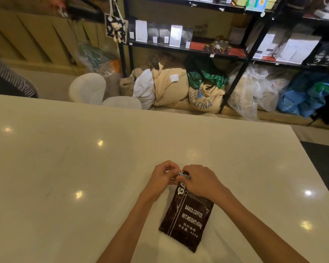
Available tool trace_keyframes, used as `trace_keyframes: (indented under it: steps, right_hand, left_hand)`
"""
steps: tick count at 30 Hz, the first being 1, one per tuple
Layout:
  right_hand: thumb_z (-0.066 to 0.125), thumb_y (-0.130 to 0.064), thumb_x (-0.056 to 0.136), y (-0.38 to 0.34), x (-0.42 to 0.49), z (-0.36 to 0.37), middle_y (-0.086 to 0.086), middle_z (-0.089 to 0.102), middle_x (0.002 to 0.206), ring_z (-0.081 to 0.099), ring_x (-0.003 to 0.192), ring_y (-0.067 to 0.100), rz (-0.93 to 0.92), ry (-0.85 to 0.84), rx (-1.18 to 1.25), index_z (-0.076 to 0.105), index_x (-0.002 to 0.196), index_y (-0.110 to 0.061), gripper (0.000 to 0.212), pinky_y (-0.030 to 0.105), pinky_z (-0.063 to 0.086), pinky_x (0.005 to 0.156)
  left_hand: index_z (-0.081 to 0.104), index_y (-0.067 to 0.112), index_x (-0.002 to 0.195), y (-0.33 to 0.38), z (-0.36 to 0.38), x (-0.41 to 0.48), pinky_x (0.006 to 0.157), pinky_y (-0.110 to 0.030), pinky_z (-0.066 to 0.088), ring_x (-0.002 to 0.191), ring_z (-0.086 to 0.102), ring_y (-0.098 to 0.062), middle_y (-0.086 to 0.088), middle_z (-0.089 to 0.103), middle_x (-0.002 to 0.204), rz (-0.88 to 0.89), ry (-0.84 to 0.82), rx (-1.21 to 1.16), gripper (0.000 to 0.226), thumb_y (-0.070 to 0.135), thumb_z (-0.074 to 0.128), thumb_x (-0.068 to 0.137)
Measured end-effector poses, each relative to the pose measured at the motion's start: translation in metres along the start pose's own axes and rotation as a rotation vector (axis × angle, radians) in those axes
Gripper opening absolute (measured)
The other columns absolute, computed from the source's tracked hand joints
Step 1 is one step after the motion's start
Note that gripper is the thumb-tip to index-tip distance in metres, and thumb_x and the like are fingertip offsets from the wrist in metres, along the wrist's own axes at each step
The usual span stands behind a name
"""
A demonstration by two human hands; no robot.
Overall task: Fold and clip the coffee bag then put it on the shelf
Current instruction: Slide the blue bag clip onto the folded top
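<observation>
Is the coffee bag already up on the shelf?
No, the coffee bag lies on the white table, with both hands at its top end.

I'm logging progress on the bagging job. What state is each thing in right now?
coffee bag: flat on the white table, top end under both hands, not on the shelf.
clip: at the bag's top, mostly hidden; whether fastened, unclear.
left hand: fingers curled at the bag's top.
right hand: pinching at the clip.

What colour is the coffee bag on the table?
Dark brown with white writing. The coffee bag shows best in the head view, lying flat on the white table.
</observation>
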State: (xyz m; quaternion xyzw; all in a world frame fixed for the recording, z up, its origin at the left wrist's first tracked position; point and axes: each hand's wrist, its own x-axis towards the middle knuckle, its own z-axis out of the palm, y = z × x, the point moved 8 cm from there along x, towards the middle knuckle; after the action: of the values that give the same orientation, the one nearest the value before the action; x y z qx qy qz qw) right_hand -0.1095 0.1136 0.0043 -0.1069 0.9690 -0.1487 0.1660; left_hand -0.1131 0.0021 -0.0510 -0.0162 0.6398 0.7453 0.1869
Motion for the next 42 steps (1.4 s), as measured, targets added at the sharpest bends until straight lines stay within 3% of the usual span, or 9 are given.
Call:
trace_keyframes:
  steps: [5,11,19,25,32,36,38,40,42]
  right_hand:
    - [0.051,-0.04,0.096,-0.004,0.0,-0.003,-0.002,0.054,0.08,0.06,0.077,0.022,0.026,0.103,-0.009,0.055,0.081,-0.018,0.027,0.035,0.046,0.067]
    - [0.049,-0.043,0.095,-0.005,-0.003,0.0,-0.008,0.051,0.067,0.051,0.061,0.016,-0.101,0.15,-0.022,0.052,0.073,-0.022,0.03,0.03,0.035,0.057]
    - [0.056,-0.05,0.092,0.018,-0.003,0.004,-0.003,0.063,0.085,0.058,0.077,0.015,0.024,0.181,0.113,0.069,0.093,-0.021,0.031,0.029,0.044,0.068]
    - [0.06,-0.046,0.09,0.019,-0.008,0.0,-0.005,0.062,0.079,0.057,0.071,0.016,-0.027,0.228,0.162,0.07,0.088,-0.018,0.03,0.032,0.046,0.066]
    - [0.058,-0.045,0.092,0.006,-0.005,0.007,-0.004,0.063,0.076,0.055,0.068,0.016,-0.116,0.182,0.091,0.068,0.081,-0.016,0.032,0.033,0.046,0.065]
    - [0.054,-0.046,0.094,0.004,-0.001,0.015,-0.001,0.064,0.083,0.057,0.073,0.017,-0.117,0.132,0.06,0.068,0.091,-0.018,0.032,0.034,0.047,0.066]
    - [0.049,-0.054,0.094,0.004,0.003,0.015,-0.002,0.065,0.091,0.059,0.08,0.015,-0.096,0.101,0.086,0.066,0.111,-0.024,0.038,0.033,0.048,0.07]
    - [0.047,-0.065,0.089,0.013,0.004,0.013,-0.008,0.064,0.108,0.06,0.096,0.013,-0.046,0.053,0.119,0.052,0.137,-0.035,0.057,0.034,0.05,0.082]
    - [0.052,-0.064,0.088,0.032,-0.001,0.007,-0.011,0.064,0.118,0.061,0.107,0.012,0.031,0.04,0.142,0.05,0.14,-0.037,0.059,0.035,0.05,0.089]
  left_hand:
    - [0.064,0.003,0.086,0.001,0.001,-0.004,0.072,-0.038,0.062,0.072,0.069,-0.016,-0.002,0.067,0.079,0.054,0.126,-0.039,0.014,-0.001,0.054,0.094]
    - [0.062,0.011,0.083,-0.006,0.003,-0.008,0.071,-0.039,0.06,0.074,0.068,-0.018,-0.005,0.065,0.08,0.028,0.108,-0.067,0.017,0.006,0.054,0.097]
    - [0.059,0.006,0.088,-0.003,0.007,0.0,0.071,-0.029,0.06,0.08,0.069,-0.015,-0.007,0.064,0.088,-0.018,0.087,-0.013,0.009,0.007,0.055,0.097]
    - [0.057,0.005,0.087,0.0,0.012,-0.001,0.066,-0.025,0.058,0.073,0.07,-0.006,-0.009,0.063,0.089,0.01,0.1,-0.003,0.011,0.005,0.053,0.097]
    - [0.06,0.008,0.083,-0.01,0.004,-0.006,0.071,-0.036,0.062,0.08,0.069,-0.024,-0.013,0.065,0.089,-0.002,0.112,-0.028,0.015,0.005,0.054,0.097]
    - [0.061,0.005,0.086,-0.014,-0.002,-0.006,0.072,-0.035,0.061,0.079,0.07,-0.022,-0.018,0.065,0.093,-0.022,0.124,-0.033,0.012,0.008,0.056,0.097]
    - [0.061,0.005,0.089,-0.015,-0.002,-0.004,0.073,-0.037,0.061,0.079,0.071,-0.021,-0.016,0.066,0.094,-0.04,0.133,-0.069,0.011,0.011,0.057,0.098]
    - [0.061,0.006,0.09,-0.015,-0.005,-0.003,0.073,-0.038,0.059,0.078,0.07,-0.021,-0.013,0.066,0.091,-0.067,0.156,-0.14,0.011,0.012,0.057,0.098]
    - [0.061,0.006,0.094,-0.016,-0.012,-0.005,0.074,-0.039,0.058,0.077,0.07,-0.022,-0.01,0.068,0.089,-0.092,0.202,-0.222,0.009,0.013,0.056,0.099]
